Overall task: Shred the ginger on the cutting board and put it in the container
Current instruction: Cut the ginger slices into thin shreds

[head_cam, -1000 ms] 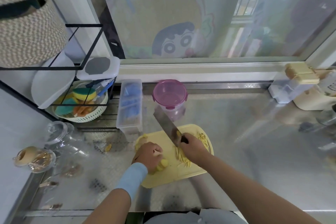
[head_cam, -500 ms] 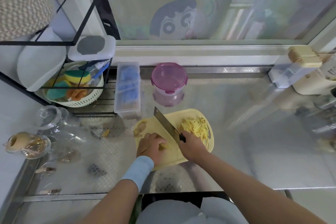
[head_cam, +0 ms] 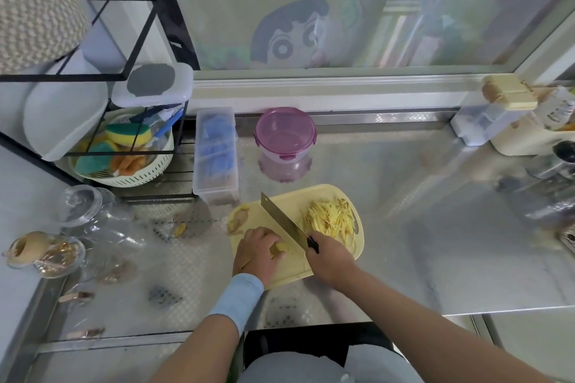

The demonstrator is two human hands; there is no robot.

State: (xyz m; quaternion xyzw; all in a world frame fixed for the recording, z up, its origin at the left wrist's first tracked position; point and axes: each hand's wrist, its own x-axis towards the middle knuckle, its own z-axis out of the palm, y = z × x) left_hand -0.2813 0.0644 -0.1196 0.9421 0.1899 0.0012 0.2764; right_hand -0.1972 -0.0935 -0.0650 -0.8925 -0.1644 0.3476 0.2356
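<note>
Swept rightward since a second ago, shreds (head_cam: pixel 331 218) are piled at the right of the board (head_cam: pixel 295 197). Ginger (head_cam: pixel 280 248) is held on it under the curled left hand (head_cam: pixel 256 250); the knife (head_cam: pixel 281 218) is gripped by the right hand (head_cam: pixel 331 260); the container (head_cam: pixel 284 137) is set behind.

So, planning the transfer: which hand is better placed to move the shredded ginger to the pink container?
Probably right: the right hand grips the knife beside the shredded ginger; the left hand holds the uncut ginger piece.

Both hands sit at lower centre of frame.
Left hand (head_cam: pixel 257 253), blue-cuffed wrist, curls over a small yellow ginger chunk (head_cam: pixel 280 248); right hand (head_cam: pixel 331 261) grips a black-handled steel cleaver (head_cam: pixel 284 221), forearm bare.
</note>
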